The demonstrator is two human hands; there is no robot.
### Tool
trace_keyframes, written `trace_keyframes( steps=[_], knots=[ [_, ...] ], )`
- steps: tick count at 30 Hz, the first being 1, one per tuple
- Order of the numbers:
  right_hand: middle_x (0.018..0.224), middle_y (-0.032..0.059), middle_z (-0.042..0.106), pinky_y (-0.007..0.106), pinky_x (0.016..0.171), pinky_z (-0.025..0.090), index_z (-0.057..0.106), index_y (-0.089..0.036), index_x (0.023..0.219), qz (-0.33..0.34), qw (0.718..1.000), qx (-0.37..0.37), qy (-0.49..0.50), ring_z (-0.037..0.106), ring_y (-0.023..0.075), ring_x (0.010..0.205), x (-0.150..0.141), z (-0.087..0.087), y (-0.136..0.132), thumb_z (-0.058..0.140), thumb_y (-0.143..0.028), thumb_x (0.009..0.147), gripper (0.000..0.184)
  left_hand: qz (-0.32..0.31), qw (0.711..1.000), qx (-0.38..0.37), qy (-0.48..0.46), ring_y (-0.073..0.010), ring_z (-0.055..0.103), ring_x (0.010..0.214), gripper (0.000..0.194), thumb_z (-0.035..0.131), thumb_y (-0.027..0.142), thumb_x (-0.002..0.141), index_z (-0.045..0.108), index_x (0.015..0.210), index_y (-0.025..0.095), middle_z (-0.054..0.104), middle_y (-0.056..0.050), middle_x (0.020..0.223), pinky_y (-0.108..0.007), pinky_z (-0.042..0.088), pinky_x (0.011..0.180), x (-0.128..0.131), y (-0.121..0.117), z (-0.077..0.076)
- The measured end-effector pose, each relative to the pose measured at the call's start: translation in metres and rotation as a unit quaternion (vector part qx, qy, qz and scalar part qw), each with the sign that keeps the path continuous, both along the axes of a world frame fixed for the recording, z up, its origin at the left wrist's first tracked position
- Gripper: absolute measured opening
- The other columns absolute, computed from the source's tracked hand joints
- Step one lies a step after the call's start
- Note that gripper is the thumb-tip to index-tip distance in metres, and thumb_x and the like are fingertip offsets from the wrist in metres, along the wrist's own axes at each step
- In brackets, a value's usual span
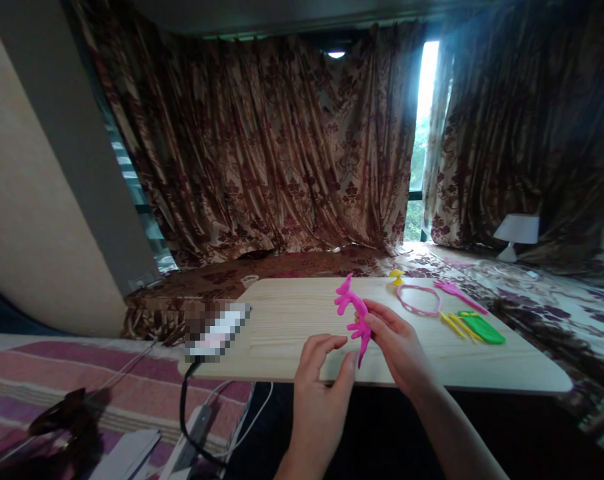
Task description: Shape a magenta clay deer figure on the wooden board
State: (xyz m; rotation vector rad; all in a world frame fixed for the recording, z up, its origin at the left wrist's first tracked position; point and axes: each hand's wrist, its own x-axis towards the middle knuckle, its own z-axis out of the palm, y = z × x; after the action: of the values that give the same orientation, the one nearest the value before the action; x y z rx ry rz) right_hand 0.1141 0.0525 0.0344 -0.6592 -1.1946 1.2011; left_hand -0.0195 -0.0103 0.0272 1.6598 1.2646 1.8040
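Note:
A bright pink clay animal figure [361, 311], with a pointed head, short legs and a thin tapering tail, is held up over the table. My right hand [395, 340] pinches its back between thumb and fingers from the right. The head points up and to the left, and the tail hangs down. Just left of the tail is my left hand [322, 380], thumb and fingers curved apart with a gap between them. Nothing shows inside that gap, and I cannot tell whether the thumb tip touches the tail.
On the light wooden table [282, 313] lie a pink braided ring [419, 311], a pink hand-shaped stick [461, 297], a yellow piece [397, 277], yellow tools [459, 327] and a green flat piece [485, 328]. A blurred pale device [219, 333] with a black cable [185, 400] sits at the left end. A white lamp [517, 233] stands behind.

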Motion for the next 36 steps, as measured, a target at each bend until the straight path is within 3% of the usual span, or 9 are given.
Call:
trace_keyframes(
  steps=[3,8,20,23,29,36],
  knots=[
    [0.104,0.0054,0.069,0.032,0.088,0.046,0.063,-0.022,0.109,-0.015,0.999,-0.001,0.029,0.062,0.0183,0.096,-0.002,0.006,-0.014,0.067,-0.033,0.078,0.033,0.059,0.99,0.071,0.106,-0.0197,0.058,0.094,0.021,0.064,0.02,0.076,0.065,0.097,0.023,0.062,-0.003,0.095,-0.034,0.044,0.085,0.008,-0.005,0.011],
    [0.102,0.0049,0.07,0.031,0.085,0.045,0.064,-0.022,0.106,-0.009,0.999,0.006,0.045,0.06,0.0173,0.094,-0.004,0.014,-0.028,0.068,-0.031,0.078,0.03,0.085,0.981,0.087,0.149,-0.019,0.059,0.083,0.011,0.064,0.021,0.077,0.064,0.088,0.021,0.062,-0.002,0.082,-0.034,0.046,0.078,0.008,-0.002,0.015],
    [0.098,0.0037,0.07,0.027,0.08,0.046,0.064,-0.022,0.106,0.007,0.999,0.006,0.045,0.059,0.0152,0.089,-0.004,0.019,-0.035,0.066,-0.031,0.079,0.028,0.035,0.99,0.069,0.121,-0.0173,0.058,0.08,0.007,0.063,0.023,0.08,0.067,0.085,0.022,0.062,-0.001,0.079,-0.031,0.043,0.079,0.009,-0.011,0.024],
    [0.098,0.0035,0.07,0.027,0.08,0.046,0.064,-0.023,0.106,0.006,0.999,0.008,0.051,0.06,0.0153,0.089,-0.002,0.02,-0.036,0.066,-0.03,0.08,0.028,0.016,0.995,0.038,0.086,-0.0171,0.058,0.086,0.012,0.061,0.026,0.081,0.065,0.091,0.022,0.062,-0.001,0.084,-0.029,0.042,0.082,0.006,-0.015,0.025],
    [0.098,0.0034,0.069,0.028,0.079,0.048,0.064,-0.022,0.106,0.026,0.998,0.0,0.062,0.06,0.0159,0.089,-0.001,0.021,-0.039,0.067,-0.029,0.079,0.028,-0.023,0.999,-0.036,-0.015,-0.0153,0.057,0.082,0.014,0.051,0.029,0.087,0.06,0.082,0.019,0.062,0.0,0.081,-0.025,0.04,0.079,-0.003,-0.012,0.025],
    [0.098,0.0038,0.069,0.029,0.082,0.047,0.065,-0.022,0.105,0.034,0.998,-0.008,0.057,0.06,0.0173,0.093,-0.003,0.021,-0.041,0.067,-0.029,0.079,0.028,-0.07,0.993,-0.09,-0.027,-0.0178,0.059,0.082,0.018,0.055,0.033,0.084,0.065,0.081,0.017,0.067,-0.001,0.08,-0.028,0.042,0.08,-0.004,-0.001,0.024]
  ],
)
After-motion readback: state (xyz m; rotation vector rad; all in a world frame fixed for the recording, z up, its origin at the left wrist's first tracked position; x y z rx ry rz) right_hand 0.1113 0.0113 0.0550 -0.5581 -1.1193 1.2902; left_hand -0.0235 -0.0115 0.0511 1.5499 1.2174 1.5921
